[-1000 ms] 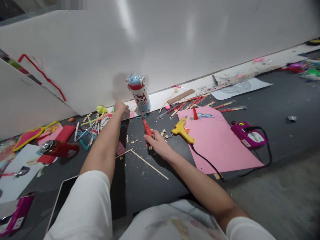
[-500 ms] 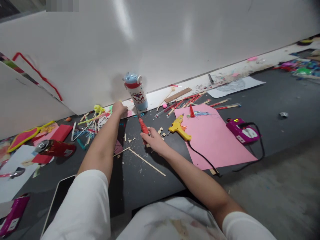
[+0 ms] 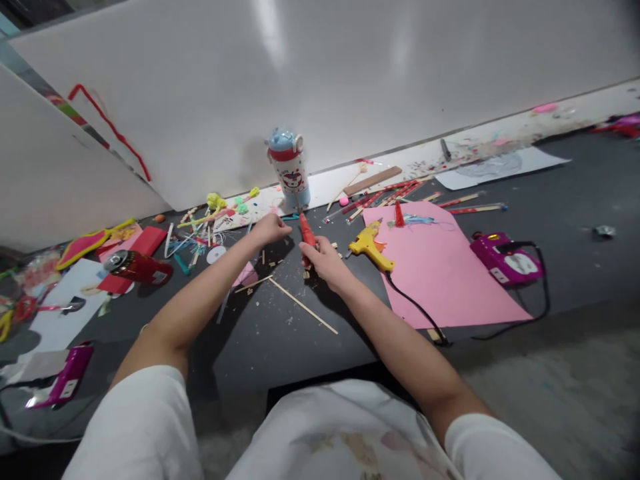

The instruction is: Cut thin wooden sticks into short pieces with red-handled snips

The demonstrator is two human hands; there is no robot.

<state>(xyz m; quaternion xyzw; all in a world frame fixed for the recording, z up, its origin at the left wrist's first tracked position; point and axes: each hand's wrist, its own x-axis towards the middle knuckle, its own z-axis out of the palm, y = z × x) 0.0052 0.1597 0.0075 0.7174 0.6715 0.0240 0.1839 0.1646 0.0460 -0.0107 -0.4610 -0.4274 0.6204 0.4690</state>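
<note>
My right hand (image 3: 325,260) is wrapped round a red-handled tool (image 3: 307,231) with a narrow metal tip pointing toward the wall; its exact kind is unclear. To its left, my left hand (image 3: 271,230) is closed with thumb and fingers together, and whatever it may pinch is too small to make out. Just behind the tool stands a blue and white water bottle (image 3: 291,175). Below my hands, a long thin wooden stick (image 3: 304,305) lies on the dark table among small cut pieces and crumbs. A yellow hot glue gun (image 3: 369,245) rests right of my right hand.
Pink paper (image 3: 440,287) lies under the glue gun, with a purple device (image 3: 507,259) and black cable at its right. A red can (image 3: 140,267) lies at the left near craft scraps (image 3: 215,217). Another purple device (image 3: 70,377) sits lower left. A white wall (image 3: 350,80) closes the back.
My left hand has come away from the craft scraps by the wall, moving right and nearer to the tool. My right hand still holds the tool. The view has shifted slightly left.
</note>
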